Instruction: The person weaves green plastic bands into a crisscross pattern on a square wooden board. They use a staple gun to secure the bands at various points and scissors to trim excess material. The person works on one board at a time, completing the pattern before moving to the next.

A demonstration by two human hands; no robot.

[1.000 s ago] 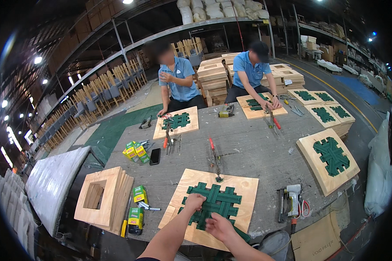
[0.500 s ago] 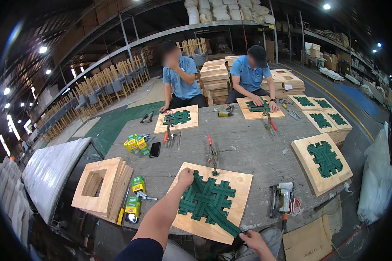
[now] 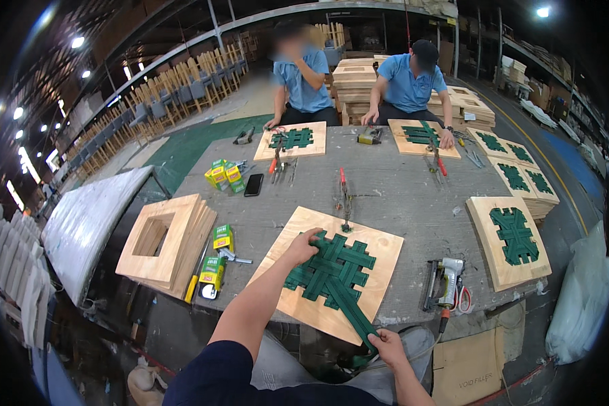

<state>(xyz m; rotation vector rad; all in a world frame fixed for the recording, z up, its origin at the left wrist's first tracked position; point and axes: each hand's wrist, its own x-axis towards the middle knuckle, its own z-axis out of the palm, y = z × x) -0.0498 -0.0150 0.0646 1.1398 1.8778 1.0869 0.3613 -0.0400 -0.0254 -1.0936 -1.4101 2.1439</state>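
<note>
A wooden panel lies at the table's near side, with green webbing straps woven across its middle. My left hand rests on the upper left of the weave, fingers apart and touching the straps. Off the panel's lower edge runs one long green strap. My right hand is closed on that strap just beyond the wood, and the rest of it hangs down near my lap. A clamp with a red handle sits at the panel's far edge.
Frames are stacked at left, beside staple boxes. A staple gun lies at right, near a finished-looking webbed panel. Across the table, two people in blue shirts sit at webbed panels. A phone lies mid-table.
My left hand has let go of a raised strap end, and its fingers now lie on the weave. My right hand still holds the long strap, drawn more steeply toward me. The view has shifted.
</note>
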